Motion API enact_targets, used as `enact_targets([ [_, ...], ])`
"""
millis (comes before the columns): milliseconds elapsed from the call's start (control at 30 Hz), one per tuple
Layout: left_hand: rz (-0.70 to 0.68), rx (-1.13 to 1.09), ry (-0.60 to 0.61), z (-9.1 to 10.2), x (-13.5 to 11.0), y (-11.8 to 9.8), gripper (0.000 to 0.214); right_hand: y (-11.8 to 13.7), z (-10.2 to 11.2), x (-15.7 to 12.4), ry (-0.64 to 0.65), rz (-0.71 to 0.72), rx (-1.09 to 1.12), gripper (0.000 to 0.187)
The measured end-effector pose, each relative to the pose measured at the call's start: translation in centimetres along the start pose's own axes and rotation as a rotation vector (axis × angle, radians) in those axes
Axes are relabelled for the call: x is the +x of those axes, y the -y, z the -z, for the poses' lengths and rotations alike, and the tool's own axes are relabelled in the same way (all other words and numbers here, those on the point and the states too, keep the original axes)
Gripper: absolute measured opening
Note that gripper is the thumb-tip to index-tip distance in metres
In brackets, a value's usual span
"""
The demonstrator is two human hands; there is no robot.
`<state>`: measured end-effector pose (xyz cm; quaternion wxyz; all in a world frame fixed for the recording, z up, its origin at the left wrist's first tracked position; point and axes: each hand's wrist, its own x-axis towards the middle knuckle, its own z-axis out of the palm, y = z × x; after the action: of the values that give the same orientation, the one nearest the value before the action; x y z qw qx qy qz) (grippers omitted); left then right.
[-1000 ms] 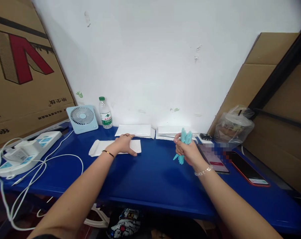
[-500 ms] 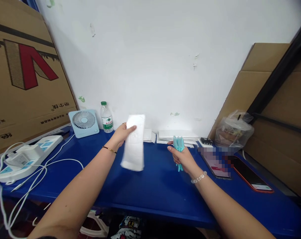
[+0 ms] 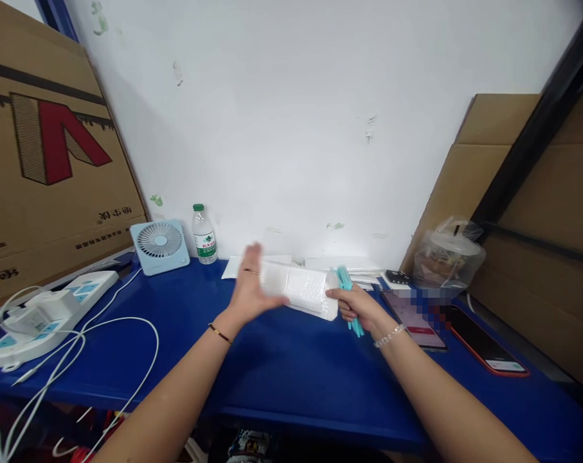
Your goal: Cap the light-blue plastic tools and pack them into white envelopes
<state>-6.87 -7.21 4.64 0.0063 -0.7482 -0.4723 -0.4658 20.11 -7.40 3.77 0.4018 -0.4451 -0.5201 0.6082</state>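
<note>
My right hand (image 3: 361, 307) is closed round a bundle of slim teal plastic pieces (image 3: 356, 326). Its thumb and finger also pinch the right end of a flat white packet (image 3: 306, 287), which has a clear, wrinkled plastic edge. This packet is held nearly level above the blue table (image 3: 291, 366). Beside its left end is my left hand (image 3: 247, 292), thumb and fingers spread apart, the fingertips smeared by motion. Behind the hands, against the wall, lie flat white packets (image 3: 342, 263) and, further left, another white piece (image 3: 231, 266).
A small blue fan (image 3: 160, 247), a water bottle (image 3: 204, 239) and a power strip (image 3: 91, 288) with loose white cables stand left. On the right are two phones (image 3: 486, 341) (image 3: 411, 321), a bagged cup (image 3: 448, 260) and cardboard (image 3: 469, 173).
The white packet has swung from upright to nearly level. My left hand has let go of it and spread its fingers, while my right hand now pinches its right end.
</note>
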Motion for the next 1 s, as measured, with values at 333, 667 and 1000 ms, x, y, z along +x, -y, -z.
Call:
enact_targets([
  [333, -0.142, 0.289, 0.495, -4.9, 1.0, -2.3, 0.070, -0.1, 2.7, -0.2, -0.161, 0.149, 0.161, 0.024],
  [667, -0.027, 0.109, 0.319, -6.0, 1.2, -4.5, 0.060, 4.4, 1.1, 0.5, -0.433, 0.633, 0.693, 0.026],
  [1000, 0.171, -0.380, 0.122, -6.8, 2.1, -5.1, 0.063, 9.0, -4.2, 0.2, -0.215, 0.475, -0.062, 0.041],
])
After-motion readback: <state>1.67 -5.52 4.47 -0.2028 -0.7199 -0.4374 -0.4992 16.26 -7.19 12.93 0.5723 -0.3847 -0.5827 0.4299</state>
